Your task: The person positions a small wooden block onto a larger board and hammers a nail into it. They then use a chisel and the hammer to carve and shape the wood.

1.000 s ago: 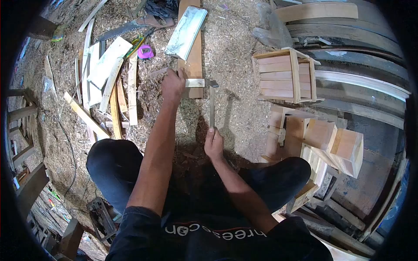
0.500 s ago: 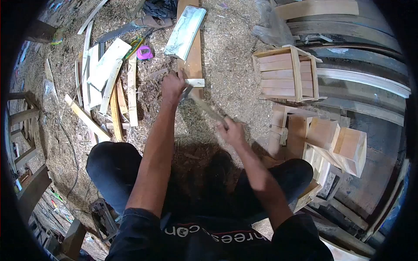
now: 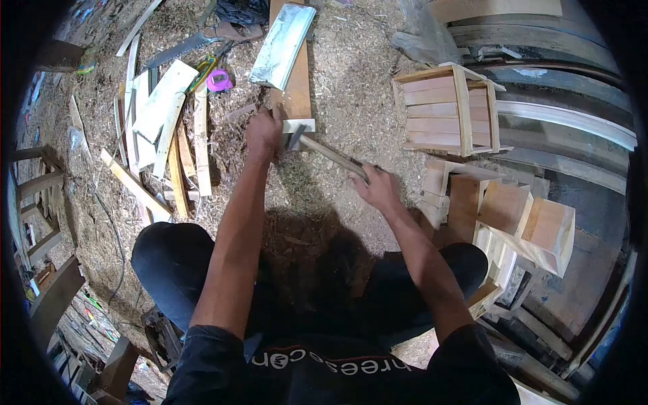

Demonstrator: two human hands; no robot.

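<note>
Hammer (image 3: 331,154) has a dark head and tan handle, gripped by the right hand (image 3: 379,190).

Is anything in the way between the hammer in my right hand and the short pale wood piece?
Nothing visible stands between the hammer head and the near edge of the pale wood piece. The left hand is close beside the head, at the piece's left end.
</note>
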